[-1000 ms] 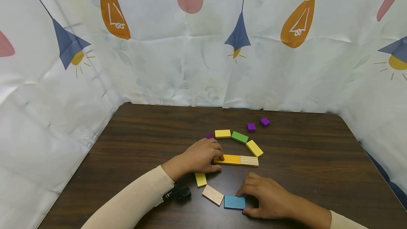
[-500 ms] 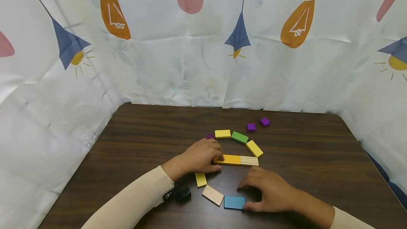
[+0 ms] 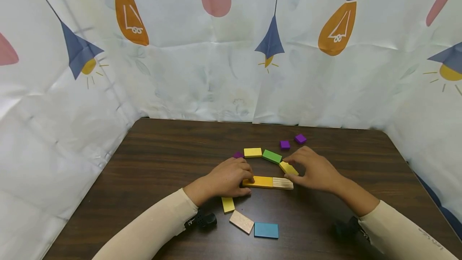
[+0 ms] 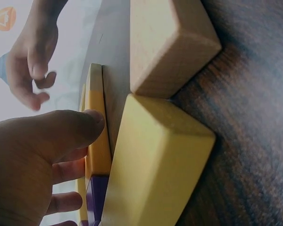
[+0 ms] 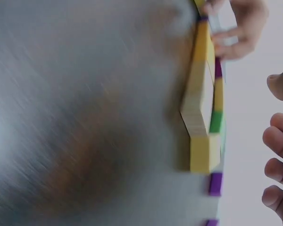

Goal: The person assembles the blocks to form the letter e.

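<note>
My left hand rests by the left end of a straight row, its index fingertip touching the orange block. Beyond that block, the row continues with a pale striped block. In the left wrist view, the thumb lies alongside the orange block, with a purple block adjoining it. My right hand hovers over a yellow block at the right of the curve, thumb and fingers spread. In the right wrist view, its fingers stay apart from that yellow block.
A green block and another yellow block continue the curve behind. Two purple cubes sit farther back. Toward the front lie a yellow block, a plain wooden block and a blue block on the brown table.
My right hand has let go of the blue block and moved up and away to the yellow block at the curve's right. The left hand stays in place.
</note>
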`<state>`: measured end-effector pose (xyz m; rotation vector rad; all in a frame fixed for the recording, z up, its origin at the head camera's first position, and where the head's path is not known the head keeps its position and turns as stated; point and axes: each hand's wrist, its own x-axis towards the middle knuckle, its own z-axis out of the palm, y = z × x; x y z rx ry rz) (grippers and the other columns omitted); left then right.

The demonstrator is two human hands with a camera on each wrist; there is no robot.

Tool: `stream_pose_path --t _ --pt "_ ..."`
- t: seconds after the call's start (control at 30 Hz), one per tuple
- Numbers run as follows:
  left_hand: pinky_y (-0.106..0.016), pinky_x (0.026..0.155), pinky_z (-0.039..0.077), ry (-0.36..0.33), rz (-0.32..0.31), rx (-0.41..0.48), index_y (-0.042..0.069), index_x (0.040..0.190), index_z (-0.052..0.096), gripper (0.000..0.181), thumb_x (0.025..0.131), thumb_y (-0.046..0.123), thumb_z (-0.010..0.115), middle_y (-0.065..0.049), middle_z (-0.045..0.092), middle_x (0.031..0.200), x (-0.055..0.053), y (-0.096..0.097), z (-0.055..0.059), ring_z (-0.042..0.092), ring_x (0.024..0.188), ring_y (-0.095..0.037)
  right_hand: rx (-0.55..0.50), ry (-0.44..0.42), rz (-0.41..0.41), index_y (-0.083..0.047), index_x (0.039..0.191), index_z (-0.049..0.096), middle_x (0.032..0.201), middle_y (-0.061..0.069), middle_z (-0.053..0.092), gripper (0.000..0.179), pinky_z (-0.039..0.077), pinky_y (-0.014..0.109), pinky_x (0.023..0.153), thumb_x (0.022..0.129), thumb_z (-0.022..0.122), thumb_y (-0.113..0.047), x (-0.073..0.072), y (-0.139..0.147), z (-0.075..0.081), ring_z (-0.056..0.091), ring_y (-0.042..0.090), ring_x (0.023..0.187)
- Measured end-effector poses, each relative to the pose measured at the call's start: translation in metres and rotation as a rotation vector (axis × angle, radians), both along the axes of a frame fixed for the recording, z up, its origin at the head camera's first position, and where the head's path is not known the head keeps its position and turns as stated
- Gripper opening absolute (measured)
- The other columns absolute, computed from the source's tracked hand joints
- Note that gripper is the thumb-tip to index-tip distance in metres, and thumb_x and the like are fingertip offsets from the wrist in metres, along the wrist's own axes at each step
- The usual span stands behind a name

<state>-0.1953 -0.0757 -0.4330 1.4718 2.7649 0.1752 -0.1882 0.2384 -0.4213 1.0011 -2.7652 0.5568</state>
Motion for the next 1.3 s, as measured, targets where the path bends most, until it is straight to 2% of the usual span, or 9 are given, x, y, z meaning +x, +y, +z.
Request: stream_pose_path --t 0.27,0.47,0.7,0.9,1.07,1.3 --pt "-0.039 0.102 0.046 0.003 0.000 -0.003 0.025 0.110 0.079 0.028 0.091 0.045 0.077 0.010 0.069 0.115 0.001 0.000 0.000 0.057 0.109 -0.013 -0.006 -0.053 -0.084 -0.009 0.124 0.073 0.121 0.007 0.068 0.042 0.055 0.050 0.084 0.089 0.081 -0.031 -0.037 0.009 0.001 0.055 0.031 0.121" --pt "-0.036 0.098 0.047 0.004 0.002 -0.010 0.025 0.110 0.079 0.028 0.091 0.046 0.076 0.009 0.069 0.115 0.001 0.000 0.001 0.056 0.110 -0.013 0.023 -0.096 -0.134 -0.010 0.128 0.071 0.126 0.009 0.066 0.044 0.052 0.054 0.090 0.092 0.077 -0.034 -0.057 0.010 -0.003 0.051 0.032 0.126" --pt "-0.038 0.102 0.046 0.002 0.002 -0.007 0.025 0.111 0.079 0.029 0.091 0.046 0.076 0.009 0.069 0.115 0.001 0.000 0.001 0.057 0.111 -0.013 0.072 -0.130 -0.170 -0.009 0.129 0.070 0.130 0.012 0.065 0.043 0.047 0.055 0.098 0.093 0.075 -0.031 -0.077 0.010 -0.010 0.049 0.034 0.128" --pt "-0.046 0.107 0.043 -0.001 0.006 -0.010 0.025 0.111 0.078 0.028 0.091 0.046 0.076 0.009 0.069 0.116 0.001 0.000 0.001 0.057 0.113 -0.014 0.119 -0.147 -0.167 -0.009 0.130 0.070 0.132 0.013 0.065 0.042 0.044 0.057 0.103 0.093 0.075 -0.028 -0.088 0.008 -0.016 0.049 0.036 0.129" --pt "-0.044 0.107 0.044 -0.001 0.014 -0.012 0.025 0.111 0.079 0.028 0.091 0.045 0.076 0.009 0.069 0.115 0.002 0.000 0.002 0.057 0.113 -0.014 0.151 -0.136 -0.138 -0.008 0.128 0.071 0.130 0.012 0.066 0.039 0.040 0.055 0.108 0.093 0.075 -0.024 -0.095 0.005 -0.019 0.050 0.037 0.128" --pt "-0.045 0.108 0.043 -0.003 0.009 -0.008 0.026 0.110 0.078 0.028 0.091 0.045 0.076 0.010 0.068 0.115 0.001 0.000 0.001 0.057 0.113 -0.013 0.156 -0.120 -0.128 -0.006 0.123 0.073 0.124 0.012 0.069 0.035 0.041 0.055 0.106 0.091 0.076 -0.019 -0.096 0.002 -0.019 0.053 0.037 0.123"
